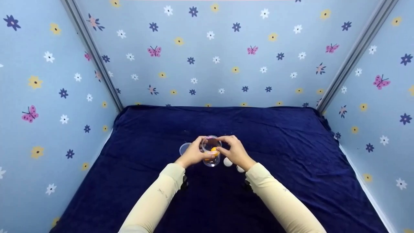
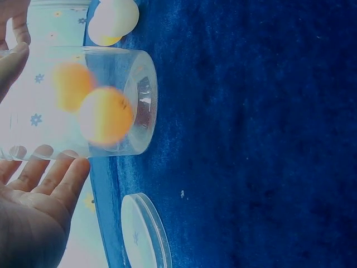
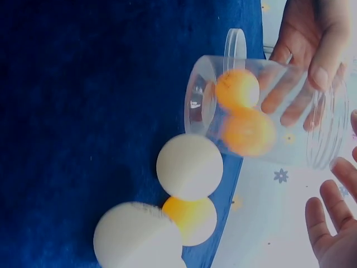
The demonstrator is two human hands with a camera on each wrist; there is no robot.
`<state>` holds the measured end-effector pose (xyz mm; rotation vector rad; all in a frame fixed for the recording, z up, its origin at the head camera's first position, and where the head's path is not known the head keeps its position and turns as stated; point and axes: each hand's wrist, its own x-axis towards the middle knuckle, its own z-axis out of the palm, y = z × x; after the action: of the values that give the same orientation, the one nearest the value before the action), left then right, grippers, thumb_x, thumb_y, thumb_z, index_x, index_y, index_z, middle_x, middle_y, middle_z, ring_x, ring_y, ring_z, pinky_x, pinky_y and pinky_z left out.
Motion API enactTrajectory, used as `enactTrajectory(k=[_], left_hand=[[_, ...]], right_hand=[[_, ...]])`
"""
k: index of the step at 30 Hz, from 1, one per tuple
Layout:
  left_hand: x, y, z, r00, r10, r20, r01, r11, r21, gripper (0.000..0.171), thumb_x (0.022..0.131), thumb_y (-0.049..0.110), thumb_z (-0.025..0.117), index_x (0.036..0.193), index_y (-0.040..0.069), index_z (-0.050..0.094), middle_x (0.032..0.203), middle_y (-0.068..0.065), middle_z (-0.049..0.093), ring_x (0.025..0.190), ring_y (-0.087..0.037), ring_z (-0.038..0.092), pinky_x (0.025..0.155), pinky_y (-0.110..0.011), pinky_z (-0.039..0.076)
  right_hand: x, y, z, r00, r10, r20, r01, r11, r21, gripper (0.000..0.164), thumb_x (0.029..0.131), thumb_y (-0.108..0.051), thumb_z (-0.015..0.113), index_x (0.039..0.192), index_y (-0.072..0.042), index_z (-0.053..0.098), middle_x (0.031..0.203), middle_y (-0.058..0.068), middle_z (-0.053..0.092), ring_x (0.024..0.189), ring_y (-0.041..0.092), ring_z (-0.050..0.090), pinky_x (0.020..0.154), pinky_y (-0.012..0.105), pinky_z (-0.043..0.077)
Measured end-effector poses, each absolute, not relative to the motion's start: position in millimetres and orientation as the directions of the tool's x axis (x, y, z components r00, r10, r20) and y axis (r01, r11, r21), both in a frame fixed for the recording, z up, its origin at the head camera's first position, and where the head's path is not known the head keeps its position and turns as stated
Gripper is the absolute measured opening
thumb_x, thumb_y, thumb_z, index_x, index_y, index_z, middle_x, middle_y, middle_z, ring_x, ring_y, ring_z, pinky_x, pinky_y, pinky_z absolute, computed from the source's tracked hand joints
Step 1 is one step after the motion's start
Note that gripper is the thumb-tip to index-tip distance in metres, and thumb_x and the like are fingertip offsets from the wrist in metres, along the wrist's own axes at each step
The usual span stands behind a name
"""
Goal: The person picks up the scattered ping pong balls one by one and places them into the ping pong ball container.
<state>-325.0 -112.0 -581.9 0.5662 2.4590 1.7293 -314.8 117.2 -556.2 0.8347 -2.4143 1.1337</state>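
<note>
A clear plastic jar (image 1: 211, 161), its open mouth upward, stands low over the blue cloth; I cannot tell whether its base touches. My left hand (image 1: 194, 152) grips it around the upper side, with the thumb (image 3: 319, 77) in front and fingers behind. Inside, near the bottom, are an orange ball (image 2: 106, 116) and a second, blurred orange ball (image 3: 249, 132). At the rim, my right hand (image 1: 237, 153) has its fingers spread and holds nothing; a fingertip (image 3: 338, 165) is at or very near the rim.
White balls (image 1: 228, 161) and an orange-and-white looking ball (image 3: 192, 220) lie right of the jar. A round clear lid (image 2: 144, 231) rests on the cloth to its left. Dark blue cloth (image 1: 291, 155) covers the table, with flowered walls (image 1: 213, 38) around three sides.
</note>
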Motion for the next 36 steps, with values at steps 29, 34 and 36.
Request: enactTrajectory(k=[29,34,36], left_hand=[[-323,-111,-580,-0.944,0.312,0.107,0.216,0.34,0.915,0.083,0.079,0.013,0.096,0.148,-0.002,0.053,0.142,-0.026,0.064,0.13,-0.041,0.064,0.106,-0.05,0.058],[-323,-112,-580,-0.941,0.32,0.109,0.22,0.336,0.916,0.082,0.081,0.012,0.096,0.148,-0.002,0.052,0.143,-0.027,0.063,0.132,-0.047,0.06,0.108,-0.053,0.057],[-323,-112,-580,-0.94,0.322,0.109,0.22,0.332,0.917,0.082,0.081,0.012,0.095,0.149,-0.002,0.052,0.143,-0.026,0.063,0.132,-0.048,0.059,0.109,-0.053,0.056]], right_hand=[[-319,211,-585,-0.905,-0.305,0.296,-0.425,0.637,-0.643,0.037,0.093,0.001,0.08,0.129,0.005,0.073,0.129,0.024,0.075,0.112,0.046,0.069,0.102,0.06,0.056],[-318,216,-592,-0.91,-0.344,0.229,-0.408,0.651,-0.64,0.041,0.091,0.005,0.076,0.132,0.004,0.072,0.132,0.025,0.074,0.115,0.046,0.07,0.105,0.061,0.054],[-318,217,-593,-0.905,-0.365,0.217,-0.414,0.645,-0.643,0.041,0.091,0.006,0.074,0.132,0.004,0.072,0.132,0.025,0.074,0.115,0.047,0.07,0.105,0.062,0.054]])
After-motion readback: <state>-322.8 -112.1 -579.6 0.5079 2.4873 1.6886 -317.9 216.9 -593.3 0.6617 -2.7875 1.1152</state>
